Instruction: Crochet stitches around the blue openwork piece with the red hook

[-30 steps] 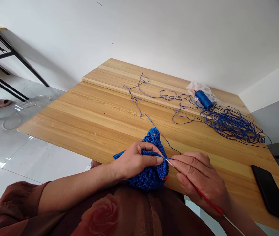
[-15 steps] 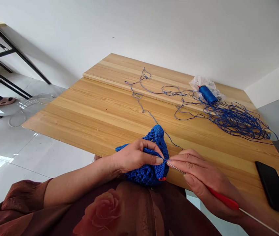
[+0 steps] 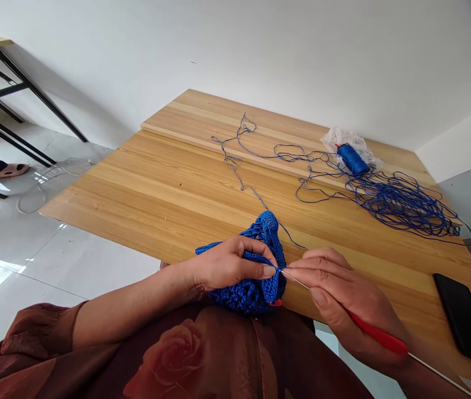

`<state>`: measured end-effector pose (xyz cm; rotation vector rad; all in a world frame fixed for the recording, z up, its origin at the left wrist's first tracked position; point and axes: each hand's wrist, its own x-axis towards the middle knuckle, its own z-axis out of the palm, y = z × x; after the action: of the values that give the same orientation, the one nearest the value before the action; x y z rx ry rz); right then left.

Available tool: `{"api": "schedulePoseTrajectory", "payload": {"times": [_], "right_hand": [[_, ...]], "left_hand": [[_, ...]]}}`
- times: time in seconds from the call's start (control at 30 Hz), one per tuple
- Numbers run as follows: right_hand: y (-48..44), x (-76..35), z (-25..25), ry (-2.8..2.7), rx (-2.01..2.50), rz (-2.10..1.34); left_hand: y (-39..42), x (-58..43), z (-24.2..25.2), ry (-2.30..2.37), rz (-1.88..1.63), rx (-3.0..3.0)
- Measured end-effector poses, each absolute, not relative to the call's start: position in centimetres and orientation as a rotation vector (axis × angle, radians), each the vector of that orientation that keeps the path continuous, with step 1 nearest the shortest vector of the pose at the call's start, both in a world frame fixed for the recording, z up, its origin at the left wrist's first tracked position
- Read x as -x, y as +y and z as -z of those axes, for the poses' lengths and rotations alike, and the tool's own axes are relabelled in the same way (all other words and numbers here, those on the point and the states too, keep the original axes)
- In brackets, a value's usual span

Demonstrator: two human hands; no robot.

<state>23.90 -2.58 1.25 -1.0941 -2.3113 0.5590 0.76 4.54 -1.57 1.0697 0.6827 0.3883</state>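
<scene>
Between thumb and fingers, my left hand (image 3: 235, 261) pinches the edge of a blue crocheted piece (image 3: 241, 296) at the table's near edge. My right hand (image 3: 347, 296) is closed around a crochet hook (image 3: 379, 333) with a red grip and thin metal shaft. The hook's tip meets the blue stitches right at my left fingertips. A small red marker (image 3: 276, 303) shows on the lower edge of the work. Blue yarn (image 3: 291, 238) runs between the work and my right fingers; part of its path is hidden.
On the wooden table (image 3: 136, 194), a loose heap of blue cord (image 3: 405, 205) lies at the right, by a blue spool (image 3: 352, 159) and a clear plastic bag (image 3: 346, 138). A black phone (image 3: 466, 321) rests at the right edge. Another person's foot (image 3: 13, 170) shows far left.
Both hands keep almost the same places and grips. The hook has shifted very slightly at the stitch, and the whole view has moved a little.
</scene>
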Motion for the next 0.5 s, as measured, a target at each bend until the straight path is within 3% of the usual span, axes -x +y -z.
{"api": "schedulePoseTrajectory", "payload": {"times": [0.23,0.5], "right_hand": [[-3.0,-24.02,-1.48,-2.212,1.112,-0.719],[-2.6,-24.09,-1.68,-2.433,1.016,-0.598]], "left_hand": [[4.51,-0.57,1.56,0.647,-0.404,-1.133],[4.82,-0.24,2.0,0.643,-0.283,-0.886]]}}
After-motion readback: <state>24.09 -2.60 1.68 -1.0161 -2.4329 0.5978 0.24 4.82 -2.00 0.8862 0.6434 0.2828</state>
